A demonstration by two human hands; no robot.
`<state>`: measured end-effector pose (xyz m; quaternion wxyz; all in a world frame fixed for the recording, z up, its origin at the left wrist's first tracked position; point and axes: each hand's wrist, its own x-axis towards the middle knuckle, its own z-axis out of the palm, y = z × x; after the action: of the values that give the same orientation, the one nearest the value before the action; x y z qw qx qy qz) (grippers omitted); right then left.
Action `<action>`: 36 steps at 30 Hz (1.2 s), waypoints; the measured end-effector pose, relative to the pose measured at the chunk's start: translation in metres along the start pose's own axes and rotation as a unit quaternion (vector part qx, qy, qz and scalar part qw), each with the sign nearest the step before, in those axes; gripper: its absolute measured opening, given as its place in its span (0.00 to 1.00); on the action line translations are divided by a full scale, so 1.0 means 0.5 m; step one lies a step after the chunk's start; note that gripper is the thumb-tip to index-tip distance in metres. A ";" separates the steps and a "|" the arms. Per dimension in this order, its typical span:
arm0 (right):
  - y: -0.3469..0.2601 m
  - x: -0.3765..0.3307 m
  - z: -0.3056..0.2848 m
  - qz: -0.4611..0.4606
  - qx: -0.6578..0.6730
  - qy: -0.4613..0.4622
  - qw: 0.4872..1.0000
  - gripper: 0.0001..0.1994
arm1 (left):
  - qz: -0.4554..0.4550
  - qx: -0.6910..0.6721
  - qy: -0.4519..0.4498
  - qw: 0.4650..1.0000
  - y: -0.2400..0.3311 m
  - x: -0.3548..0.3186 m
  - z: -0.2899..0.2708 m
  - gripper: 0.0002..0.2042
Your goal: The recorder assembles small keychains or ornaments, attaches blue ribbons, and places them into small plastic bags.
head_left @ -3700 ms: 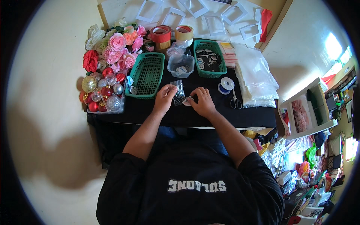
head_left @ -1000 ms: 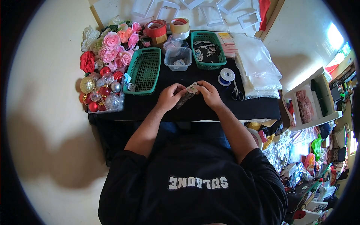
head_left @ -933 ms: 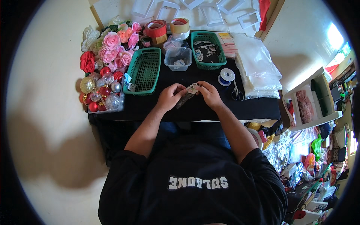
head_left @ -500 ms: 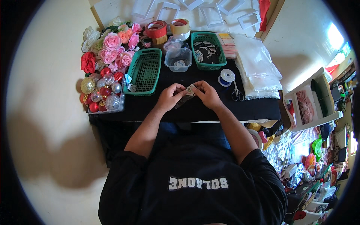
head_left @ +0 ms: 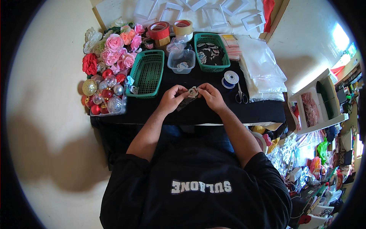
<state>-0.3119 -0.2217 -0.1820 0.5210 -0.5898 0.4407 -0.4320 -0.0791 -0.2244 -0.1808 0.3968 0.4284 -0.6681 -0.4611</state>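
Note:
Close to the table's front edge, my left hand (head_left: 172, 100) pinches a small pale printed cutout (head_left: 193, 91) between thumb and fingers. A dark, slightly shiny flat piece (head_left: 184, 104) hangs below the cutout; how the two are joined I cannot make out. My right hand (head_left: 212, 98) has its thumb and fingertips together at the cutout's right edge. Beyond the hands stands a clear plastic tub (head_left: 181, 63) with a small pale piece inside. A green basket (head_left: 212, 68) at its right holds several dark pieces with pale prints. Another green basket (head_left: 159, 72) stands at the left.
Right of my hands lie a spool of blue ribbon (head_left: 231, 78), scissors (head_left: 241, 95) and stacked clear plastic bags (head_left: 263, 65). Tape rolls (head_left: 159, 29) stand at the back. Artificial flowers (head_left: 114, 42) and a box of ornaments (head_left: 108, 95) fill the left side. White frames (head_left: 214, 17) lie beyond.
My right fingertips have drawn slightly back from the cutout, showing more of it. My left hand stays nearly in place with its grip.

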 end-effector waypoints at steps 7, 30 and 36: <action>0.014 0.000 0.006 -0.020 -0.028 0.008 0.999 0.09 | 0.011 -0.009 -0.006 1.000 -0.003 -0.001 -0.001 0.08; -0.005 -0.009 0.008 -0.036 -0.085 0.011 0.996 0.12 | -0.002 -0.036 -0.005 0.999 -0.005 0.001 -0.001 0.09; -0.015 -0.012 0.003 -0.007 -0.051 0.000 0.999 0.10 | -0.015 -0.027 0.004 1.000 0.003 -0.002 -0.001 0.11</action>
<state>-0.3111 -0.2151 -0.1751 0.4871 -0.6187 0.4580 -0.4125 -0.0785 -0.2233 -0.1792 0.4040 0.4291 -0.6476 -0.4830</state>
